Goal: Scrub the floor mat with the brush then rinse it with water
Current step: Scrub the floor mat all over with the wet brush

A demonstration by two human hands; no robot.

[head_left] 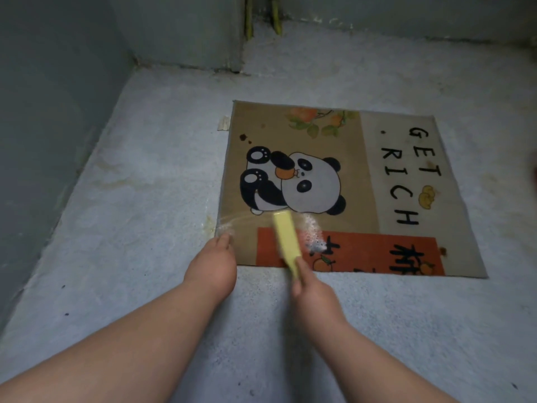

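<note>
A tan floor mat [328,222] with a panda, "GET RICH" lettering and an orange panel lies flat on the grey concrete floor. My right hand [312,283] is shut on the handle of a yellow brush [286,238], whose head rests on the mat's near part at the orange panel's left end, blurred by motion. White suds [315,238] sit just right of the brush, and more foam shows at the mat's near left corner. My left hand [213,266] presses down on that near left corner, fingers curled at the mat's edge.
Grey walls [58,112] close the space on the left and at the back, with a corner pillar [186,33] at the far left. A small pale scrap [223,123] lies by the mat's far left corner. Bare wet floor [261,344] surrounds the mat.
</note>
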